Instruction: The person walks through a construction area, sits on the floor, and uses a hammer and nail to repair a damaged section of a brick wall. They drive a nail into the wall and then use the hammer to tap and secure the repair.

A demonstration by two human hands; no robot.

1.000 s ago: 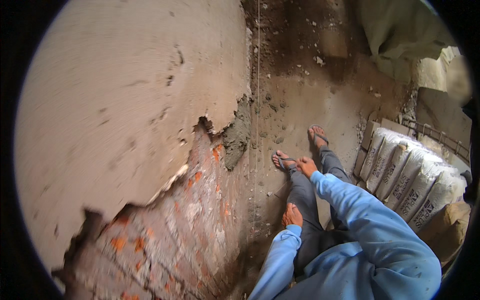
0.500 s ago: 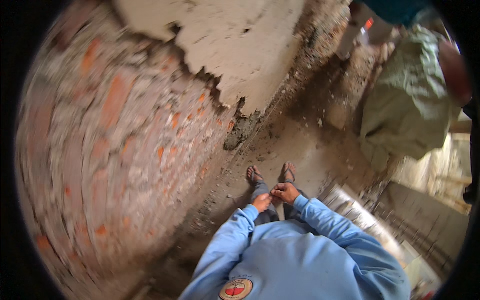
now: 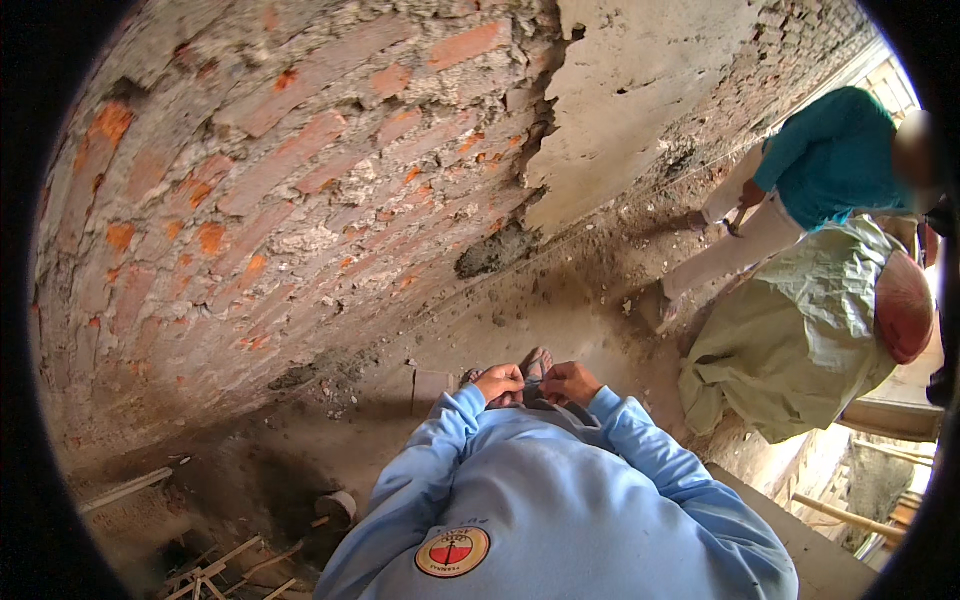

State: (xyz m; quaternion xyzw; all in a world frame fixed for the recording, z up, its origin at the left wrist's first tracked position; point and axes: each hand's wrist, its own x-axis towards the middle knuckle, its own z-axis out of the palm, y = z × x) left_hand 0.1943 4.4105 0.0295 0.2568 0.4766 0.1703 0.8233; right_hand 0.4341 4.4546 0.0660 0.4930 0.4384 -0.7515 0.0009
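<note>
Filling the left and upper part of your view, one wall [image 3: 280, 170] of bare brick carries one ragged-edged sheet of beige plaster [image 3: 640, 90]. Below it, your one light blue top [image 3: 560, 500] lies just behind your hands; its long axis runs up from the lower edge, hem pointing away from you. To your right are one pale green cover [image 3: 800, 330], one co-worker [image 3: 840, 150] in teal beyond it, and one red rounded object [image 3: 905, 305] at its right side. Your two hands, left hand [image 3: 500, 383] and right hand [image 3: 570, 384], are near each other but apart, fingers curled in; you cannot tell whether either grasps anything. Past them show your two feet [image 3: 538, 362], partly hidden.
</note>
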